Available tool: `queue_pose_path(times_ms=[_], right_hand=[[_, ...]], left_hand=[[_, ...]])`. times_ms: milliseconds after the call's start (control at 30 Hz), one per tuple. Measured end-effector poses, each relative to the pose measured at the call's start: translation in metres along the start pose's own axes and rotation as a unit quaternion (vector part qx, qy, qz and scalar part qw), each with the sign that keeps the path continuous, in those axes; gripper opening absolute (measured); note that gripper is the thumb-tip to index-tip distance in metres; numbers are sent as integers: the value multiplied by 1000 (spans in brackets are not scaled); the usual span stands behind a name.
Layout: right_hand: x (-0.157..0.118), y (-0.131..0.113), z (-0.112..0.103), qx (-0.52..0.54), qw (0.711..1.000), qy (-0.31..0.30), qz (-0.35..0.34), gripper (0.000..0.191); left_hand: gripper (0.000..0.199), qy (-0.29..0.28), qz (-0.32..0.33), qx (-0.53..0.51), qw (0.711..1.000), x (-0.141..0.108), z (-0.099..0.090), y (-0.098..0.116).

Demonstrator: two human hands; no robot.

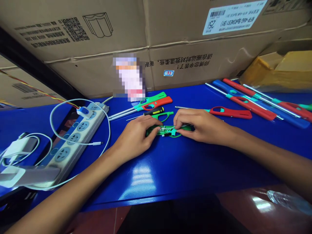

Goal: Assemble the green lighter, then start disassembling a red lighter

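Between my two hands, just above the blue tabletop, is an opened green lighter body (pixel 166 129) with thin white wires and small inner parts showing. My left hand (pixel 140 135) grips its left end, the thumb pressed along the near side. The fingers of my right hand (pixel 201 125) are bent in a pinch at the right part, touching a teal trigger piece (pixel 173 132). Right behind it lie a green casing part (pixel 166 116) and a screwdriver (pixel 157 111) with a black and yellow handle. A red long-necked lighter (pixel 231 112) rests beyond my right hand.
Behind the screwdriver lie a green and a red lighter (pixel 158 103). Several more lighters (pixel 258 105) are piled at right. A power strip (pixel 96 118) with a white cable (pixel 109 122) stands at left. Large cardboard boxes (pixel 180 42) and a pixelated upright phone-like object (pixel 131 78) line the back.
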State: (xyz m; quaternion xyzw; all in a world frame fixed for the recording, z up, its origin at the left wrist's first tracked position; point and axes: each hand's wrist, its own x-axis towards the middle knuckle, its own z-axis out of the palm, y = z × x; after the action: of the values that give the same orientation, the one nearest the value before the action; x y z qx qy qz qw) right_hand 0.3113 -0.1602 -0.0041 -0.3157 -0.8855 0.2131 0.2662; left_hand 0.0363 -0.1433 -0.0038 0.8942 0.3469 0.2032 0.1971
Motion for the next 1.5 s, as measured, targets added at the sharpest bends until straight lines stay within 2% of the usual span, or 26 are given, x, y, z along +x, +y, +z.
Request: queue_pose_path(times_ms=[267,533,967,1167,1500], right_hand=[[0,-1,2,-1,1000,7,-9,10],[0,-2,4,-3,1000,5,-21,10],[1,-4,4,9,1000,28,-5,12],[2,1,4,5,999,39,-9,8],[2,2,5,7,999,43,-21,8]], left_hand=[[22,6,26,7,1000,1,8,-3],[13,14,2,-64,998,3,11,-4],[15,-54,2,-103,993,3,4,1],[32,-105,34,-116,987,3,0,1],[30,-98,-1,-168,981,3,1,-4]])
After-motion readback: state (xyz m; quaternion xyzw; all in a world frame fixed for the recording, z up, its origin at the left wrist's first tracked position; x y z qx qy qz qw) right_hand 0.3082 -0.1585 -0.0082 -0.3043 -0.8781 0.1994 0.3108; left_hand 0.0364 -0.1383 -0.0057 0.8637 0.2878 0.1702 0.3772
